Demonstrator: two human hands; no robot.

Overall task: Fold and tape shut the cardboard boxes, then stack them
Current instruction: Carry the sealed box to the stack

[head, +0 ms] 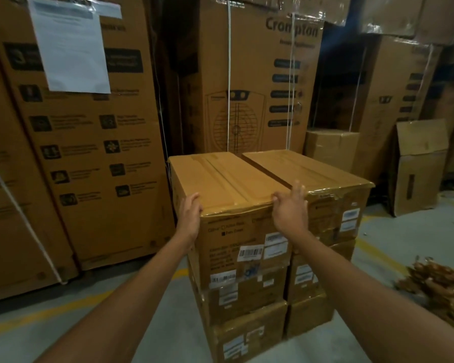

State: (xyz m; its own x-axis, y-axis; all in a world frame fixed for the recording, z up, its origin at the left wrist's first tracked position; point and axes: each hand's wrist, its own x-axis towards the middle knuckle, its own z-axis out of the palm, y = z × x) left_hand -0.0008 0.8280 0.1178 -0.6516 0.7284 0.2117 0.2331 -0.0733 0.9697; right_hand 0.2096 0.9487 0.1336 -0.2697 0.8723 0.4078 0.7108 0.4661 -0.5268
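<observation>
Two stacks of taped cardboard boxes stand side by side on the floor. The top left box (pixel 228 179) is sealed with glossy brown tape along its top and front edge. My left hand (pixel 190 217) lies flat against that box's near left corner, fingers straight. My right hand (pixel 290 205) rests on its near right corner, fingers reaching over the top edge by the gap to the top right box (pixel 309 170). Below sit lower boxes (pixel 244 294) bearing white barcode labels.
Tall printed cartons (pixel 89 142) wall the left and back, one carrying a white paper sheet (pixel 71 45). A small box (pixel 330 150) and an opened empty carton (pixel 419 169) stand at the right. A pile of brown scraps (pixel 443 286) lies on the grey floor with yellow lines.
</observation>
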